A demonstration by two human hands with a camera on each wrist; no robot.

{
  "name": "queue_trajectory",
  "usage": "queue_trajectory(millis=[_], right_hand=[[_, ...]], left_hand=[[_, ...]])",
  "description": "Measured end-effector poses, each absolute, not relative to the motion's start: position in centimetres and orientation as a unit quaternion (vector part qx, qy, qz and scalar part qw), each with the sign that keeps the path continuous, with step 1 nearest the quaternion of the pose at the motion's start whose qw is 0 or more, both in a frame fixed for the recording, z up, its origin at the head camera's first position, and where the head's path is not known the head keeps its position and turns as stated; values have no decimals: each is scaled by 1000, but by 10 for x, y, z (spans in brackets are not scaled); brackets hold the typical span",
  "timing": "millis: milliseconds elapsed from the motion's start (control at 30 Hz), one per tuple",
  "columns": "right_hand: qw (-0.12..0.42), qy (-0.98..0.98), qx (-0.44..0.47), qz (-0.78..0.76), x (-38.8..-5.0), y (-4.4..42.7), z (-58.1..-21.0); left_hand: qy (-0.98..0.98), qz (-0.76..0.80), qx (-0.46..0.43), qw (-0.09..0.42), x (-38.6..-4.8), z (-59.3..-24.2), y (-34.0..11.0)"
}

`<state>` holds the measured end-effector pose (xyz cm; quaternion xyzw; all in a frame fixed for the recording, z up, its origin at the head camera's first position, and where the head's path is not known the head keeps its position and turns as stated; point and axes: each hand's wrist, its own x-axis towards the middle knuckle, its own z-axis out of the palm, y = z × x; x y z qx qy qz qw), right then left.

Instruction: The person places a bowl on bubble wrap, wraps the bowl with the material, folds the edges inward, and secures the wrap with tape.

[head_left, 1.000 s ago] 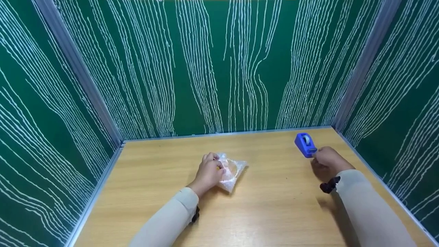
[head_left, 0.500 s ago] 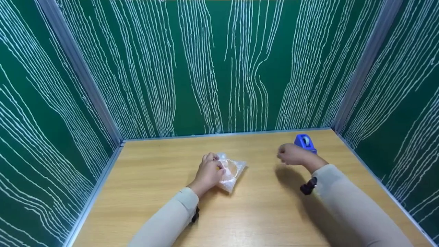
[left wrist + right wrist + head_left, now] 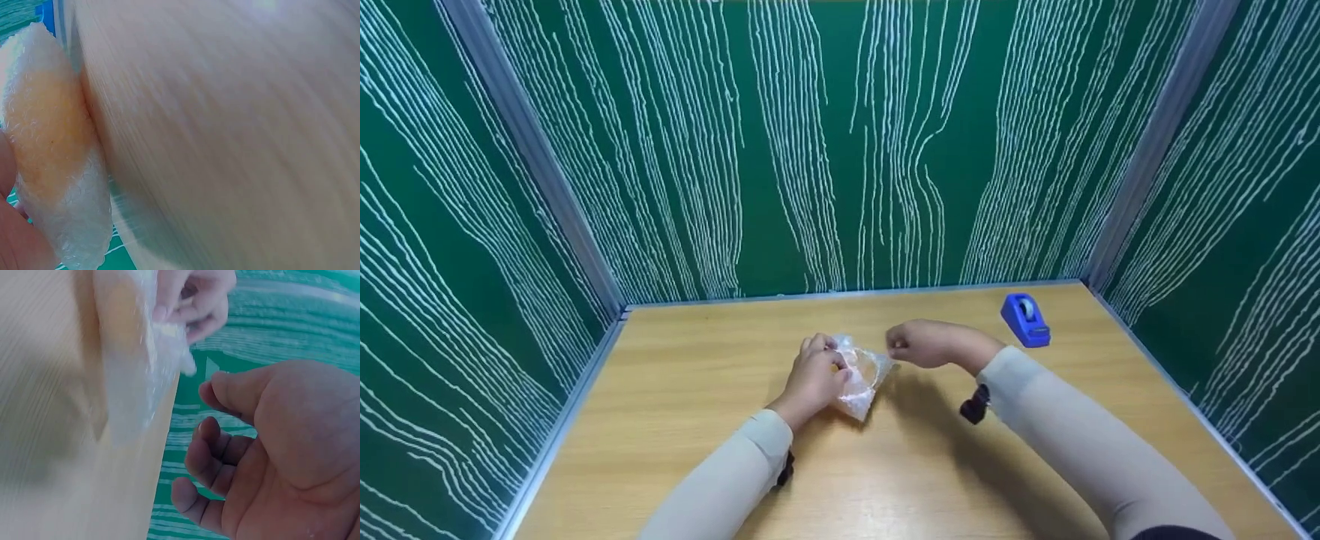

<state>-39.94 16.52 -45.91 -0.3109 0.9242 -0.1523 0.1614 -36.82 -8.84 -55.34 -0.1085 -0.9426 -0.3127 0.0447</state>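
In the head view, a bubble-wrapped bundle (image 3: 861, 382) lies on the wooden table, and something orange shows through the wrap in the left wrist view. My left hand (image 3: 816, 379) holds its left side with fingers and thumb. Just right of the bundle, above the table, is my right hand (image 3: 924, 345). Its thumb and index finger pinch a small clear piece of tape (image 3: 211, 367), faintly visible past the fingertips in the right wrist view; the other fingers are loosely bent. The tape appears apart from the bundle.
A blue tape dispenser (image 3: 1026, 321) with a roll in it stands at the back right of the table (image 3: 697, 360). Green panels (image 3: 780, 225) with wavy white lines enclose the table at the back and sides.
My right hand has left the tape dispenser and moved left, close to the bundle, with the piece of tape. My left hand and the bundle have stayed in place.
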Motion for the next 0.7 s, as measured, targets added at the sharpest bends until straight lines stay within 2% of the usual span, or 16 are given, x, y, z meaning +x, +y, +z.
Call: queue_trajectory(millis=[200, 700], right_hand=[[161, 908, -372, -105, -399, 133, -460], [215, 905, -366, -42, -406, 100, -461]], left_hand=[[-944, -303, -119, 64, -368, -554, -89], [-940, -322, -105, 36, -369, -553, -89]])
